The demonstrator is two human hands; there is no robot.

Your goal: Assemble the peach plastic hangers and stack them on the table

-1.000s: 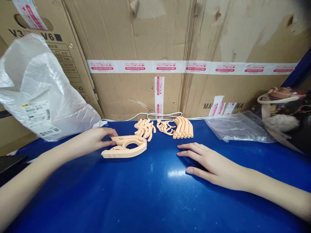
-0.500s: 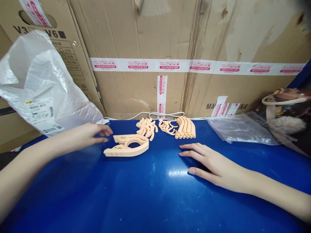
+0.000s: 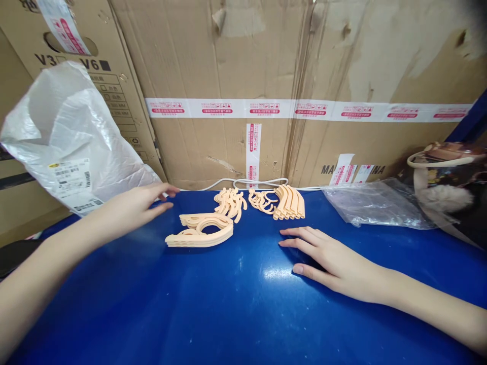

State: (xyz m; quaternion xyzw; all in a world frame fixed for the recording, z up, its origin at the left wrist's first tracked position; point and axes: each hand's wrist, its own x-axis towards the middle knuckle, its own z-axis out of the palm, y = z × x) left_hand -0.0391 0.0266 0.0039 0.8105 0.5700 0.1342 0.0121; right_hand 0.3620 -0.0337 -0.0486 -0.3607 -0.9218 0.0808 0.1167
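My left hand (image 3: 139, 203) is raised at the left of the blue table (image 3: 228, 314). Its fingers are apart and hold nothing. Closest to it lies a stack of peach-coloured folding hangers (image 3: 213, 238), just right of and below the fingertips, not held. Behind the stack is a loose pile of small curved plastic pieces (image 3: 230, 203). Further right, several hook-shaped pieces (image 3: 262, 201) lie against a row of curved hanger arms (image 3: 289, 203). My right hand (image 3: 327, 258) is spread low over the tabletop in front of those arms, holding nothing.
A white plastic mailing bag (image 3: 72, 137) with a label stands at the left. Large cardboard boxes (image 3: 228, 147) wall off the back, with a white cable (image 3: 262, 181) along their base. At right are a clear plastic bag (image 3: 380, 203) and a dark bag with a pompom (image 3: 452, 197).
My left hand has risen slightly, further back from the hanger stack. The view has shifted a little. My right hand and the plastic pieces stay nearly as they were.
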